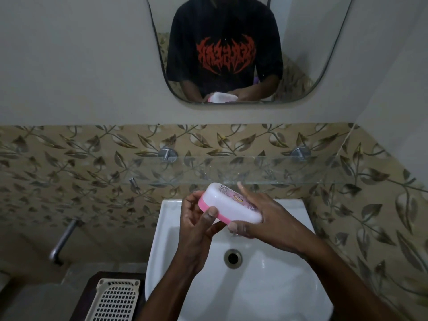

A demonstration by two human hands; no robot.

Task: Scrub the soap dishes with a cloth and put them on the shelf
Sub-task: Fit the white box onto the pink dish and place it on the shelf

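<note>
A closed soap dish [228, 203] with a frosted white lid, a pink base and a printed sticker hangs tilted above the back of the white sink [273, 279]. My left hand [199, 228] grips its near left end, thumb on the pink rim. My right hand [261, 218] clasps its right end, fingers spread over the sticker. Just behind it runs a glass shelf [289, 170] on two metal brackets, with nothing on it. No cloth shows in view.
A mirror [301, 54] above reflects a person in a black shirt with the dish. A metal tap [63, 239] juts from the patterned tile wall at left. A cream plastic basket [113, 300] rests on a dark stand beside the sink.
</note>
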